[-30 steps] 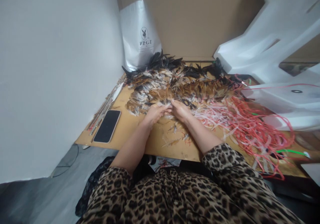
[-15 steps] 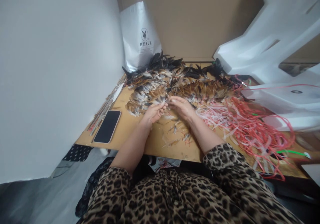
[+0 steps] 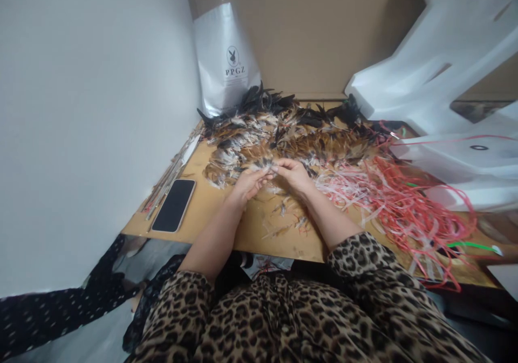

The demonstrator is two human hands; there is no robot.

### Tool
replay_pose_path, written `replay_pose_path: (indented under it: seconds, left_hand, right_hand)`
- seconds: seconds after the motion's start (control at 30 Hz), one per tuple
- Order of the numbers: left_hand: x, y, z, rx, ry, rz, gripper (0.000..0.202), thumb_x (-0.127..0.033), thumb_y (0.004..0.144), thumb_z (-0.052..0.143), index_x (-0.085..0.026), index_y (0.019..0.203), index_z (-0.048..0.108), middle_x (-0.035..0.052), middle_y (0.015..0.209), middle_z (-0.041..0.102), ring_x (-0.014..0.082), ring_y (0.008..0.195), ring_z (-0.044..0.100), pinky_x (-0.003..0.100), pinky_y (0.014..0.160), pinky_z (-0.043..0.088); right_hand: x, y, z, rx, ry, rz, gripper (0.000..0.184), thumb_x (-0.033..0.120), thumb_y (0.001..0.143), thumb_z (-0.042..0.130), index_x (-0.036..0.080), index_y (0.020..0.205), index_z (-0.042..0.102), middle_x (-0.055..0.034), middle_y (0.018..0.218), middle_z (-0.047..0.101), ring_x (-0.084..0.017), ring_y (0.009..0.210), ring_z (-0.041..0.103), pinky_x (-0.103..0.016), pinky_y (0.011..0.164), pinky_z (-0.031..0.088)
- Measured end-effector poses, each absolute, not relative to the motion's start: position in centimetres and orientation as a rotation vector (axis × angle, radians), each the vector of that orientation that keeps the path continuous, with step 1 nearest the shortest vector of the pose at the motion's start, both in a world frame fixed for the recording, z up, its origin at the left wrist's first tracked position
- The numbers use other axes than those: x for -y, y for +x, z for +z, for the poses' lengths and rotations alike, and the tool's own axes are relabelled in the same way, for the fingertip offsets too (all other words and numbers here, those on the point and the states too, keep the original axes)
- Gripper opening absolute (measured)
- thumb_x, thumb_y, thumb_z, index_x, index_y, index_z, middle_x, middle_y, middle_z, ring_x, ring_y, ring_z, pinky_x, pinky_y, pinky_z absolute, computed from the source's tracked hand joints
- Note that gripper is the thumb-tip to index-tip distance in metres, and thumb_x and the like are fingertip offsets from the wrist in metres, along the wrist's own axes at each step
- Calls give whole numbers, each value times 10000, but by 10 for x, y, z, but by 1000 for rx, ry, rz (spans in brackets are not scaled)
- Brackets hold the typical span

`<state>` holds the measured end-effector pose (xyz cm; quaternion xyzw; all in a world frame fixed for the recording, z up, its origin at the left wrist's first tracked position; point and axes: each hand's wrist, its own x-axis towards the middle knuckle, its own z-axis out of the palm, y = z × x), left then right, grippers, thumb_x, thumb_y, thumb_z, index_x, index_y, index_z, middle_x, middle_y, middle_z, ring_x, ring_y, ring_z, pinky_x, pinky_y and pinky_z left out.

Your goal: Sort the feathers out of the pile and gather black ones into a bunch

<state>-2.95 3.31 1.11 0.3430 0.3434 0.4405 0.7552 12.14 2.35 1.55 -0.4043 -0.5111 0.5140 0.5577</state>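
Observation:
My left hand [image 3: 250,184] is closed in a pinch on a small bunch of feathers [image 3: 262,164], pale with dark tips, that fans out above the fingertips. From the right side, my right hand [image 3: 294,175] pinches at the base of the same bunch, thumb and forefinger pressed together. Both hands almost meet just above the wooden table [image 3: 259,228]. Behind them lies a wide pile of feathers [image 3: 319,144], brown, black and whitish. Small feather scraps [image 3: 283,209] are scattered on the tabletop below my right hand.
A phone [image 3: 174,205] lies at the table's left, beside thin sticks [image 3: 164,182]. Tangled red and pale plastic strips [image 3: 399,206] cover the right side. A silver bag [image 3: 226,61] stands at the back; white foam pieces [image 3: 408,77] rise at right. Another person's dotted clothing [image 3: 60,320] shows at lower left.
The feathers at my fingertips now fan out more visibly. My right fingers have shifted slightly. At lower left, much more of the other person's dotted clothing has come into view.

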Motion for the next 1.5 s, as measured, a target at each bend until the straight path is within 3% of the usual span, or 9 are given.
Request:
replay_pose_path:
  seconds: [0.47, 0.7, 0.8, 0.97, 1.1, 1.37, 1.5]
  left_hand:
    - [-29, -27, 12, -814, 917, 925, 154, -196, 658, 695, -69, 729, 645, 57, 659, 667, 68, 544, 597, 155, 519, 443]
    - [-31, -24, 7, -963, 1069, 998, 181, -252, 658, 678, -83, 673, 614, 38, 592, 636, 71, 486, 558, 190, 515, 465]
    - [-32, -24, 3, -1022, 1240, 1028, 147, -240, 680, 637, -95, 670, 612, 1, 545, 601, 76, 455, 539, 201, 489, 468]
    - [-27, -25, 2, -1128, 1602, 1041, 133, -134, 721, 509, -108, 629, 601, -11, 544, 585, 84, 476, 542, 198, 484, 464]
    - [-26, -25, 2, -1223, 1742, 1033, 181, -103, 709, 497, -114, 540, 563, -6, 507, 571, 84, 465, 525, 181, 458, 427]
    - [-24, -20, 5, -1079, 1500, 991, 162, -144, 733, 521, -125, 594, 601, -21, 500, 573, 73, 452, 532, 183, 473, 448]
    - [-27, -19, 7, -1061, 1225, 969, 108, -156, 723, 564, -108, 644, 618, 1, 528, 603, 75, 453, 542, 196, 490, 450]
  right_hand:
    - [-28, 118, 8, 1239, -1043, 1066, 206, 340, 606, 701, 174, 676, 600, 15, 661, 593, -103, 611, 514, -267, 673, 426]
    - [-10, 113, 23, 1565, -1083, 340, 113, 303, 727, 612, 192, 703, 611, -32, 776, 561, -158, 790, 523, -311, 749, 409]
    - [-4, 110, 25, 1748, -1083, 230, 122, 297, 778, 567, 203, 751, 641, -27, 746, 577, -157, 776, 526, -317, 757, 382]
    - [-7, 109, 19, 1806, -1182, 171, 144, 293, 779, 573, 195, 842, 659, -13, 678, 576, -152, 710, 525, -307, 720, 353]
    - [-8, 109, 18, 1805, -1223, 215, 115, 283, 765, 581, 195, 775, 654, -8, 658, 563, -149, 697, 521, -295, 709, 349]
    - [-7, 107, 21, 1728, -1326, 213, 124, 272, 748, 571, 185, 668, 607, -12, 646, 531, -148, 682, 492, -282, 686, 352]
    - [-8, 110, 22, 1630, -1278, 263, 129, 306, 737, 590, 182, 722, 621, -17, 694, 562, -139, 669, 501, -276, 680, 381]
